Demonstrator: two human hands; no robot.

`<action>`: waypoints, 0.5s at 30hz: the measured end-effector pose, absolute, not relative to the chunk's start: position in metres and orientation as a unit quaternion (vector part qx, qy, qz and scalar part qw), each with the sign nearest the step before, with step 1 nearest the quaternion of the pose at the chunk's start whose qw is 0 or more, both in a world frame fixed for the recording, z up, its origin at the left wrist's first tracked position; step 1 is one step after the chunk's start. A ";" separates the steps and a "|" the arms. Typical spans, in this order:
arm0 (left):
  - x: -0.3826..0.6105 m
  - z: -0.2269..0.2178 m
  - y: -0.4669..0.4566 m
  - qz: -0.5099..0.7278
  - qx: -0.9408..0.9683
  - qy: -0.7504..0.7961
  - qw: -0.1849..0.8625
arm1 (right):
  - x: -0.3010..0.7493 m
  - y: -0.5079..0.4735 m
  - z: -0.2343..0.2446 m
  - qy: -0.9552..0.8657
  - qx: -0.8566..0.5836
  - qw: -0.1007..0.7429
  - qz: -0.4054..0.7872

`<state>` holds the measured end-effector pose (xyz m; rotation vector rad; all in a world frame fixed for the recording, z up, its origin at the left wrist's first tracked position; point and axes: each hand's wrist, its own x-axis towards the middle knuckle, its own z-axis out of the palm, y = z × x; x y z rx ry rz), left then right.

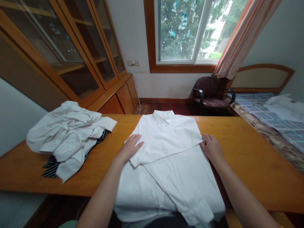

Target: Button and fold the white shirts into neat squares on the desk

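A white collared shirt (pixel 175 164) lies spread on the wooden table (pixel 239 152), its collar at the far side and its hem hanging over the near edge. Both sleeves are folded across the front; one cuff rests near the hem at the lower right. My left hand (pixel 131 147) lies flat on the shirt's left side, fingers stretched out and thumb apart. At the right side, my right hand (pixel 212 148) has its fingers closed in a pinch on the shirt's folded edge.
A heap of crumpled white clothes (pixel 68 126) with dark striped cloth (pixel 51 167) sits on the table's left. Beyond stand a glass-fronted cabinet (pixel 95 47), a window (pixel 180 31) and an armchair (pixel 210 91). A bed (pixel 280 117) is at the right.
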<state>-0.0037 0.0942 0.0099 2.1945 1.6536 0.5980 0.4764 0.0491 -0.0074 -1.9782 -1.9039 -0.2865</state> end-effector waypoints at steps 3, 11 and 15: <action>0.001 0.018 0.079 0.179 0.780 0.585 0.132 | 0.477 0.044 -0.008 -0.689 -0.693 0.180 -0.110; -0.002 0.020 0.062 0.173 0.703 0.652 0.227 | 0.483 0.037 -0.001 -0.660 -0.719 0.178 -0.131; -0.001 0.029 0.054 0.265 0.628 0.644 0.349 | 0.475 0.034 0.006 -0.609 -0.771 0.158 -0.099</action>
